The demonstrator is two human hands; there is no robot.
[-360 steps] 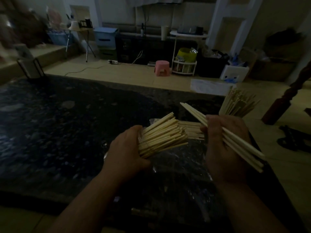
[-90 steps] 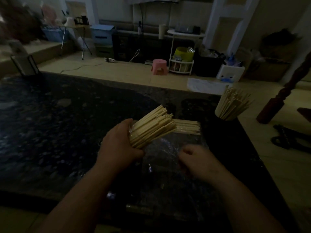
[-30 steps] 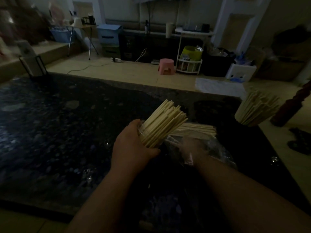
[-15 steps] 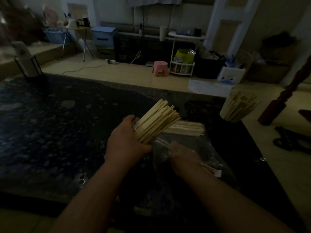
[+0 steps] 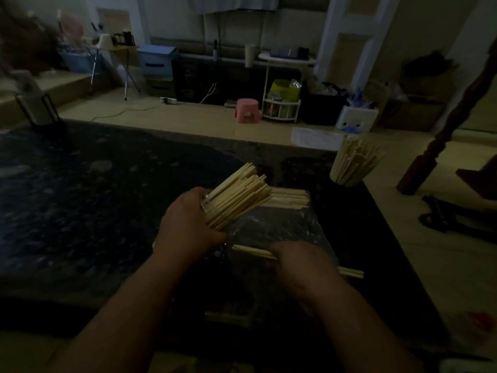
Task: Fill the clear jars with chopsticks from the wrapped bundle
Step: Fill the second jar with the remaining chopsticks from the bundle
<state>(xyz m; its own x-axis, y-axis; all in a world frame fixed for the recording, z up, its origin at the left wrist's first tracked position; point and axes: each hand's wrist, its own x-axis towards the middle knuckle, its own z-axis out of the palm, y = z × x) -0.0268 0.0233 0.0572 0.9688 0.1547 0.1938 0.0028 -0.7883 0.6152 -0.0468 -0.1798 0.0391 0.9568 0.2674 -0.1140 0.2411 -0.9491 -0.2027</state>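
**Light sticks, a loose bundle**

Nearest me, the right hand (image 5: pixel 298 261) is curled round a few chopsticks (image 5: pixel 254 251), low over the crinkly wrap (image 5: pixel 282 224) on the dark bench (image 5: pixel 80 197). The left hand (image 5: pixel 188 224) grips the bundle (image 5: pixel 239 200) near its base. The sticks look light, stiff and apt to slide, so grasp mid-length. Beyond, the jar (image 5: pixel 347 177) stands bristling full.

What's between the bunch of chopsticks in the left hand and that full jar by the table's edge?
In the head view, a flat pile of loose chopsticks lying on clear wrap, then dark tabletop up to the jar.
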